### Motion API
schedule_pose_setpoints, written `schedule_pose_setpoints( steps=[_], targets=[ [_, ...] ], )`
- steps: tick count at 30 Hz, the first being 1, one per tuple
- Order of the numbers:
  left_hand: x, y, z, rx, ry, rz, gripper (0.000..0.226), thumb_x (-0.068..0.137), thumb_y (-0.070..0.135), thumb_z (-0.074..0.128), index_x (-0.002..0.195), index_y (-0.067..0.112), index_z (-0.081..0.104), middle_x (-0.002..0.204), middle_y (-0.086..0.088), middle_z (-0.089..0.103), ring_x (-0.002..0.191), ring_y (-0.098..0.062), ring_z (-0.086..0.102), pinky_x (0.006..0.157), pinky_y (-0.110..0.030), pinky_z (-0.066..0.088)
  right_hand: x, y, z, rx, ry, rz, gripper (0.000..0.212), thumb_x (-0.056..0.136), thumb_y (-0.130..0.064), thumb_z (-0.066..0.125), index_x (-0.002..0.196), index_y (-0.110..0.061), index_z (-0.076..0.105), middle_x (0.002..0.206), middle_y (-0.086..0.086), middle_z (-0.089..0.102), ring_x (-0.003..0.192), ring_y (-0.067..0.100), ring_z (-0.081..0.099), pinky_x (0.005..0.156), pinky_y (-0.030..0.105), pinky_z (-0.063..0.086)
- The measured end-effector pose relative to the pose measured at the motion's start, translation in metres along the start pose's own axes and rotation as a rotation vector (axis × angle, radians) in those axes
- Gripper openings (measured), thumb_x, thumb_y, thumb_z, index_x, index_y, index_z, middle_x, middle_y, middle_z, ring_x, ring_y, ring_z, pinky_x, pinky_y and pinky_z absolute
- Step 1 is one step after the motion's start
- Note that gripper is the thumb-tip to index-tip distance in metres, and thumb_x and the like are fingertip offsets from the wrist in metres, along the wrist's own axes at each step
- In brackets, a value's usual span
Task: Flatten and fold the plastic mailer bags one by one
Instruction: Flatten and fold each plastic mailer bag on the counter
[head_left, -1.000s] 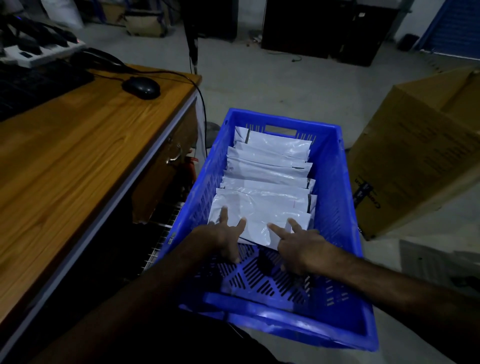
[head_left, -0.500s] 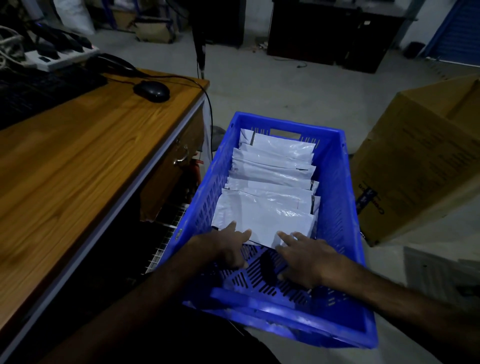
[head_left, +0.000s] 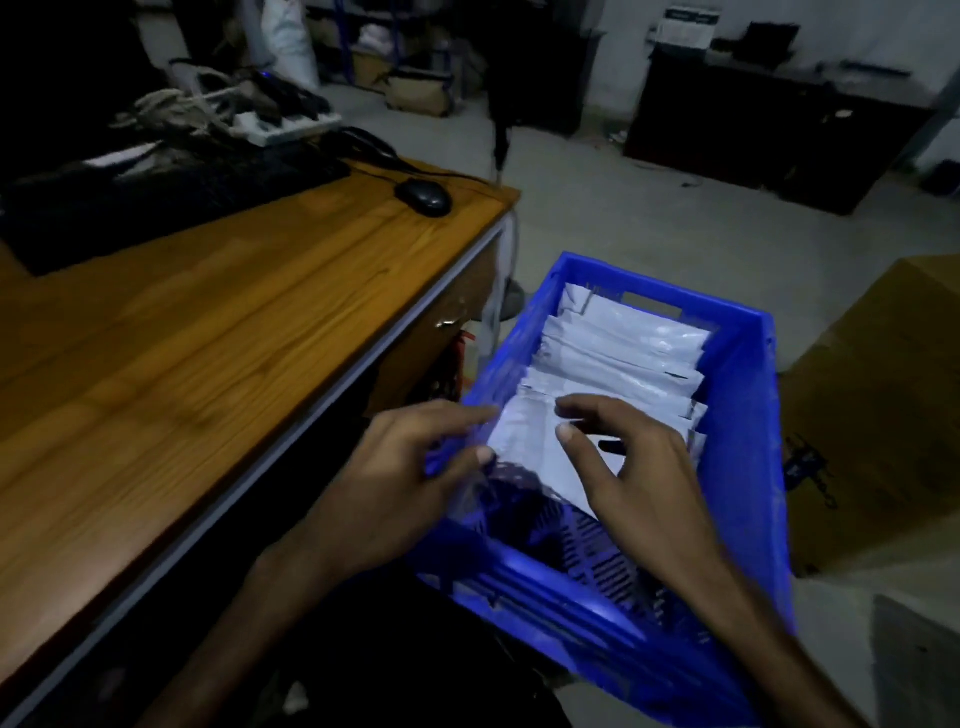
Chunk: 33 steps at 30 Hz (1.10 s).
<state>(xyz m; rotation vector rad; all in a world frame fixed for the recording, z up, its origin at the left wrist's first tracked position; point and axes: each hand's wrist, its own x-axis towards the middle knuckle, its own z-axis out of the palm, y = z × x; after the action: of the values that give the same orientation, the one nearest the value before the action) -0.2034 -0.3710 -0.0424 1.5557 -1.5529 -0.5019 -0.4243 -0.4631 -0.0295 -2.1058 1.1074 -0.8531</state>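
Both hands, left (head_left: 395, 483) and right (head_left: 631, 467), hover loose-fingered, gripping nothing, over the nearest mailer bag (head_left: 530, 436), lying crosswise in the crate (head_left: 748, 467).

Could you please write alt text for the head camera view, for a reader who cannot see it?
Two bare hands reach into a blue plastic crate holding a row of white plastic mailer bags; the left hand and right hand hover with loosely curled fingers over the nearest bag. A wooden desk with a black mouse stands left, a cardboard box right.
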Motion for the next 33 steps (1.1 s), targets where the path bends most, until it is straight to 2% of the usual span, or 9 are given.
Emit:
schedule_pose_setpoints(
  steps=[3,9,14,18,21,24,27,30,33],
  targets=[
    [-0.051,0.014,-0.054,0.057,0.229,-0.003,0.033,0.094,0.025,0.069,0.126,0.019,0.074,0.119,0.015,0.073,0.111,0.000,0.068,0.094,-0.022,0.052,-0.002,-0.056,0.032,0.178,-0.061,-0.182,0.024,0.099,-0.035,0.062,0.119,-0.027,0.073,0.115,-0.019,0.072,0.111,0.003,0.067,0.095,0.038,0.055],
    [-0.208,0.012,-0.147,0.309,0.756,-0.339,0.026,0.098,0.033,0.071,0.124,0.036,0.071,0.122,0.030,0.067,0.108,0.004,0.067,0.081,-0.010,0.049,-0.024,-0.160,0.133,0.414,-0.338,-0.533,0.022,0.101,-0.024,0.065,0.121,-0.018,0.073,0.116,-0.012,0.072,0.112,0.007,0.067,0.092,0.038,0.056],
    [-0.342,0.020,-0.185,0.534,1.117,-0.592,0.025,0.098,0.020,0.067,0.122,0.024,0.073,0.117,0.004,0.073,0.105,-0.018,0.072,0.080,-0.039,0.061,-0.072,-0.247,0.220,0.606,-0.660,-0.671,0.023,0.101,-0.023,0.065,0.123,-0.021,0.072,0.119,-0.015,0.070,0.113,0.008,0.066,0.086,0.033,0.057],
    [-0.416,0.027,-0.197,0.601,1.297,-0.679,0.023,0.099,0.018,0.070,0.122,0.015,0.074,0.114,-0.002,0.074,0.104,-0.017,0.073,0.084,-0.050,0.062,-0.111,-0.307,0.279,0.700,-0.879,-0.784,0.027,0.103,-0.024,0.063,0.129,-0.021,0.069,0.123,-0.015,0.068,0.115,0.000,0.062,0.090,0.029,0.056],
    [-0.455,0.027,-0.212,0.661,1.365,-0.711,0.027,0.099,0.029,0.067,0.123,0.017,0.073,0.116,-0.001,0.073,0.106,-0.017,0.073,0.085,-0.049,0.062,-0.138,-0.345,0.319,0.701,-0.958,-0.894,0.028,0.104,-0.025,0.061,0.131,-0.021,0.068,0.122,-0.014,0.067,0.112,-0.002,0.061,0.085,0.016,0.054],
    [-0.484,0.021,-0.240,0.745,1.377,-0.828,0.029,0.101,0.037,0.064,0.126,0.024,0.071,0.120,0.001,0.071,0.107,-0.017,0.071,0.085,-0.046,0.062,-0.158,-0.380,0.356,0.665,-0.989,-1.040,0.028,0.104,-0.026,0.060,0.131,-0.020,0.067,0.122,-0.012,0.067,0.111,-0.001,0.060,0.084,0.014,0.054],
    [-0.499,0.013,-0.270,0.903,1.353,-0.952,0.033,0.099,0.040,0.065,0.126,0.023,0.070,0.122,-0.003,0.070,0.109,-0.022,0.067,0.085,-0.046,0.060,-0.169,-0.410,0.388,0.635,-0.990,-1.138,0.028,0.105,-0.028,0.059,0.132,-0.021,0.067,0.125,-0.009,0.067,0.112,0.000,0.059,0.089,0.025,0.056],
    [-0.513,0.002,-0.298,1.190,1.167,-1.168,0.038,0.099,0.041,0.065,0.127,0.015,0.071,0.133,-0.012,0.064,0.123,-0.034,0.054,0.089,-0.049,0.055,-0.178,-0.432,0.416,0.632,-0.978,-1.208,0.030,0.106,-0.028,0.057,0.133,-0.021,0.066,0.126,-0.008,0.067,0.110,0.001,0.059,0.089,0.033,0.057],
    [-0.529,-0.009,-0.317,1.236,1.099,-1.276,0.037,0.100,0.039,0.064,0.127,0.015,0.071,0.138,-0.013,0.061,0.128,-0.035,0.050,0.094,-0.049,0.052,-0.184,-0.440,0.442,0.593,-0.966,-1.240,0.030,0.106,-0.030,0.054,0.133,-0.024,0.065,0.127,-0.006,0.065,0.113,0.008,0.060,0.088,0.038,0.058]
  ],
)
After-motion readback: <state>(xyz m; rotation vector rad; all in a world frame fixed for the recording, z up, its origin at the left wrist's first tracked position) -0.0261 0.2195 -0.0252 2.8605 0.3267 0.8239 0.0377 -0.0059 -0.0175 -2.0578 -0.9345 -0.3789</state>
